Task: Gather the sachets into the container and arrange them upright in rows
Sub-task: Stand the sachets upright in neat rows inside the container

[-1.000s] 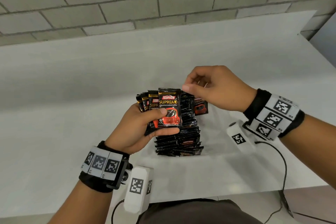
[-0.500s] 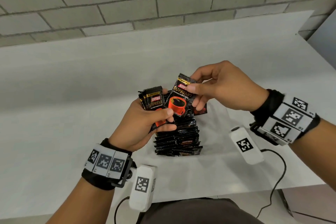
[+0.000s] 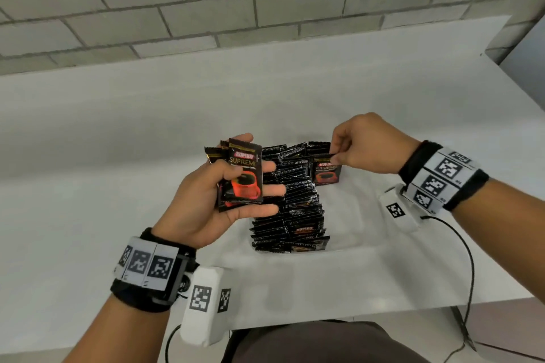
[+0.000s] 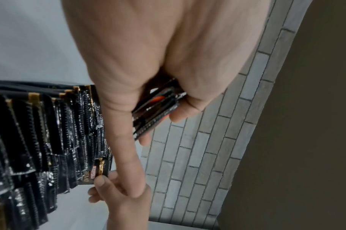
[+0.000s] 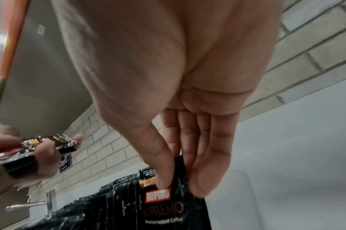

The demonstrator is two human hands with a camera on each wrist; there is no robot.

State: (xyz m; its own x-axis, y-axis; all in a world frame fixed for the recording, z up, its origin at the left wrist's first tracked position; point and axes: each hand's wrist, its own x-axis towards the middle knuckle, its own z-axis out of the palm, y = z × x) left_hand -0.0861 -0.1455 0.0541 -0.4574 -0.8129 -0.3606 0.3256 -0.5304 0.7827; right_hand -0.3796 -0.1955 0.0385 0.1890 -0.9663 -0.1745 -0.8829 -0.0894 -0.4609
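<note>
Most of the job looks done here: a long row of black sachets (image 3: pixel 290 209) stands on edge, packed tight, running from near the person out toward the wall. The container (image 3: pixel 351 249) is a clear, nearly invisible tray on the white surface (image 3: pixel 88 186); only its faint rim shows, so I cannot tell exactly where its walls run.

The left hand (image 3: pixel 212 200) holds a small stack of sachets (image 3: pixel 243 177) above and just left of the row, thumb laid across the front one, fingers supporting the back. The left wrist view confirms several packets fanned in that grip.

The right hand (image 3: pixel 365 144) is down at the far right of the row, thumb and fingers pinching the top seam of a single sachet (image 3: pixel 327 171) that stands upright, face toward us, beside the packed line. From the right wrist view the pinch sits right on the seal above the brand label.

My read: this single packet is being seated as the start of a second row, and what is left is the handful in the left hand. No loose sachets show elsewhere on the surface, so the finish seems close.
</note>
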